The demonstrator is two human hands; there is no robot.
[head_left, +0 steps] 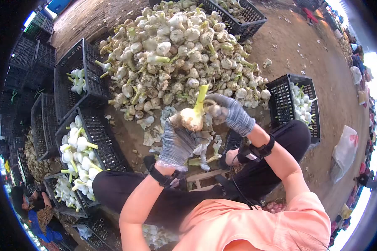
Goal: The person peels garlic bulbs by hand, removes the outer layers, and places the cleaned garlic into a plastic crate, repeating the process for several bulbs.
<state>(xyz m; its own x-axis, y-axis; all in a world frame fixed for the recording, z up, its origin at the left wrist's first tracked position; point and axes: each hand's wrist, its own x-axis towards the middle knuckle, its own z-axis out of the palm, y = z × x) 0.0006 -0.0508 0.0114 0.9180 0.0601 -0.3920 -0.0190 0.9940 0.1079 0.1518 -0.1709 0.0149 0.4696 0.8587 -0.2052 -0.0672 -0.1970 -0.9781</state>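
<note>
A garlic bulb (192, 119) with a green-yellow stem pointing up sits in my left hand (178, 142), whose gloved fingers are wrapped round its base and side. My right hand (232, 113), in a striped grey glove, is just right of the stem with its fingers curled together; what its fingertips pinch, if anything, is too small to make out. Beyond both hands rises a large heap of garlic bulbs (176, 54). Below them, peeled skins and leaf scraps (201, 157) lie on the ground.
Black crates with cleaned white garlic stand at the left (104, 134) and upper left (88, 62). Another garlic crate (280, 96) is at the right, and one more (249, 27) behind the heap. A plastic bag (344, 150) lies far right. A person (44, 217) sits lower left.
</note>
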